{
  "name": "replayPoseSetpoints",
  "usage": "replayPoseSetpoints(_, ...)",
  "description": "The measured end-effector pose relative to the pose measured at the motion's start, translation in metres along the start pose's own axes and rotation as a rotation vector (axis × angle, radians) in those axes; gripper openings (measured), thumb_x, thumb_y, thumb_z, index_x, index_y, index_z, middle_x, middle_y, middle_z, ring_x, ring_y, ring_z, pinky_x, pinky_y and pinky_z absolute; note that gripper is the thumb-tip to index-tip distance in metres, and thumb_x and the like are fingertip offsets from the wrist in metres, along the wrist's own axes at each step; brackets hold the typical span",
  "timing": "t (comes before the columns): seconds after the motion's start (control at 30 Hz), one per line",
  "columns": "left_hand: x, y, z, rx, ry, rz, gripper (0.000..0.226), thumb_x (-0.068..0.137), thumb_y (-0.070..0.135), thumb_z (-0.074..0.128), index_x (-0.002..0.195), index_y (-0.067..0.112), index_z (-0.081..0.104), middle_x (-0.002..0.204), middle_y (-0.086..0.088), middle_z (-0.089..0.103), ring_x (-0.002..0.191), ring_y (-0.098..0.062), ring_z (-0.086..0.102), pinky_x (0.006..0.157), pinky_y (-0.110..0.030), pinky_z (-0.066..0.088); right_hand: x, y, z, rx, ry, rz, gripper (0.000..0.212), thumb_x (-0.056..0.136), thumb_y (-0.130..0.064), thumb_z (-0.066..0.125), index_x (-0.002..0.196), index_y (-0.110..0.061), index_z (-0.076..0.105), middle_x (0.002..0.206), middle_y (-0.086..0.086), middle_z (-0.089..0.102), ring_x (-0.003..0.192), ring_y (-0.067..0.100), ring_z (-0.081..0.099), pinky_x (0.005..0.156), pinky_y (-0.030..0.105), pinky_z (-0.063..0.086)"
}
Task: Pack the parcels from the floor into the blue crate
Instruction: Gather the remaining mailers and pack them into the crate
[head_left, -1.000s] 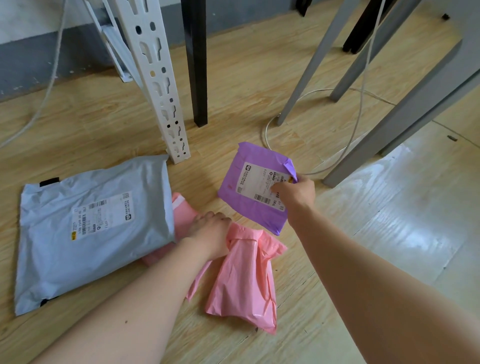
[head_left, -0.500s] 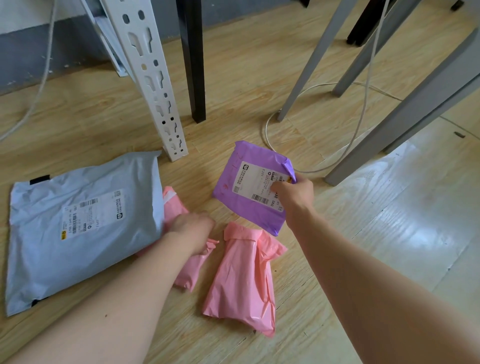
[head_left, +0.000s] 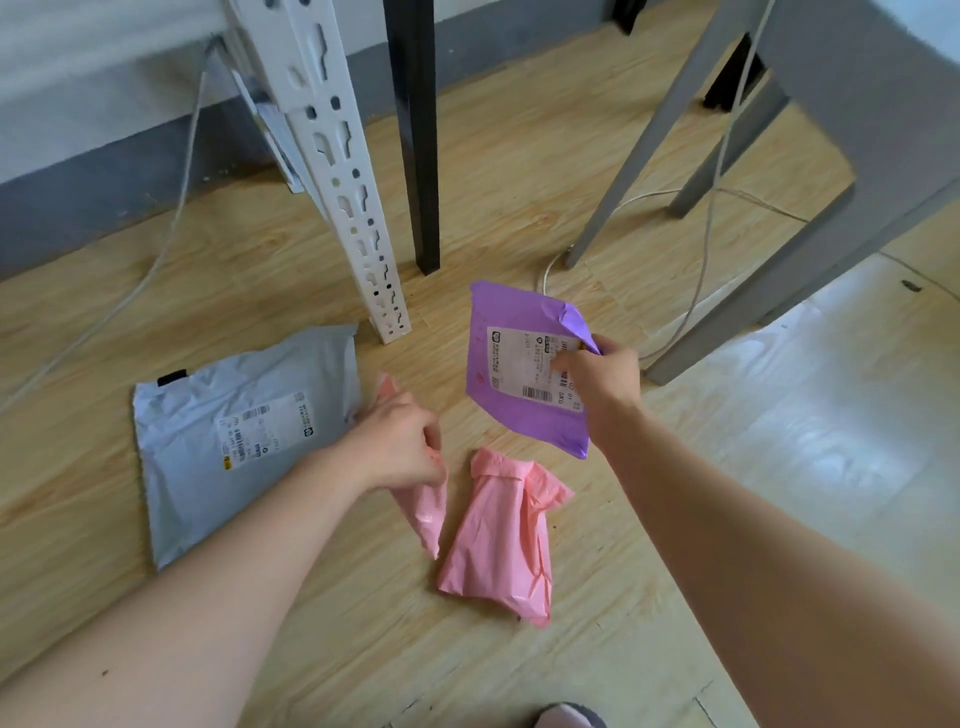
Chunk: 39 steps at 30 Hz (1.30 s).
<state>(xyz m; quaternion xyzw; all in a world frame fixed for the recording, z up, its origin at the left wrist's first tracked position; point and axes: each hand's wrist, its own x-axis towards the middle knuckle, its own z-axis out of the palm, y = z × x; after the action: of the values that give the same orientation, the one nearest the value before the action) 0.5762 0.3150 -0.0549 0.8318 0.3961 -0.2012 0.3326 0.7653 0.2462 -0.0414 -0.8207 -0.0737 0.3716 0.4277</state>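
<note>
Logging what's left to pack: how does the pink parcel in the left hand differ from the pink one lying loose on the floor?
The held pink parcel is gripped by the left hand; the loose pink parcel lies untouched on the floor. The held pink parcel looks narrower, tapering to a point; the loose pink parcel is broader, with a folded flap on top. Both are crumpled pink plastic, no label showing.

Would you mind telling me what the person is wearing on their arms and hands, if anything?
Nothing that shows. The left hand and the right hand are ungloved, and no ring is seen on the fingers in view. The left forearm and the right forearm are bare to the frame edge: no sleeve, watch, bracelet or strap.
</note>
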Motion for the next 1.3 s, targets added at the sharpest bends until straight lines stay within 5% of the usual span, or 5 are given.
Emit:
replayPoseSetpoints(0.23,-0.118,0.039,-0.07,-0.342,0.38,-0.246,0.032,0.068,0.003,0.068,0.055,0.02,0.044,0.073,0.008,0.04,0.071,-0.014,0.044,0.053,-0.017,0.029,-0.107,-0.056,-0.057,0.018,0.002,0.112,0.019,0.077,0.004,0.056,0.076,-0.014,0.063,0.065,0.0,0.057,0.061,0.018,0.052,0.053,0.024,0.039)
replayPoseSetpoints(0.63,-0.313,0.079,-0.144,-0.882,0.452,-0.603,0.079,0.078,-0.012,0.048,0.144,0.026,0.03,0.108,0.003,0.054,0.092,-0.021,0.055,0.053,-0.025,0.04,-0.285,-0.157,-0.131,-0.103,-0.181,0.14,0.026,0.084,0.001,0.052,0.07,-0.019,0.06,0.069,0.001,0.06,0.066,0.017,0.055,0.055,0.025,0.042)
replayPoseSetpoints(0.9,-0.443,0.058,-0.192,-0.963,0.538,-0.677,0.069,0.078,-0.007,0.05,0.14,0.021,0.039,0.11,-0.006,0.06,0.094,-0.023,0.055,0.074,-0.026,0.041,-0.382,-0.198,-0.105,-0.169,-0.343,0.102,0.032,0.087,0.003,0.044,0.073,-0.021,0.059,0.078,0.004,0.062,0.077,0.024,0.06,0.064,0.03,0.047)
replayPoseSetpoints(1.1,-0.567,-0.001,-0.188,-1.085,0.692,-0.711,0.043,0.075,-0.012,0.043,0.08,0.027,0.059,0.074,-0.002,0.056,0.07,-0.022,0.049,0.059,-0.026,0.035,-0.483,-0.184,-0.04,-0.223,-0.385,0.082,0.024,0.085,0.003,0.048,0.082,-0.017,0.061,0.089,0.011,0.067,0.089,0.033,0.064,0.083,0.051,0.054)
replayPoseSetpoints(1.3,-0.703,-0.072,-0.163,-1.211,0.768,-0.822,0.057,0.072,-0.018,0.039,0.112,0.013,0.066,0.089,-0.003,0.06,0.08,-0.02,0.051,0.055,-0.025,0.035,-0.603,-0.166,0.019,-0.215,-0.481,0.044,0.022,0.09,0.004,0.049,0.098,-0.014,0.06,0.073,0.002,0.059,0.075,0.026,0.059,0.058,0.03,0.046)
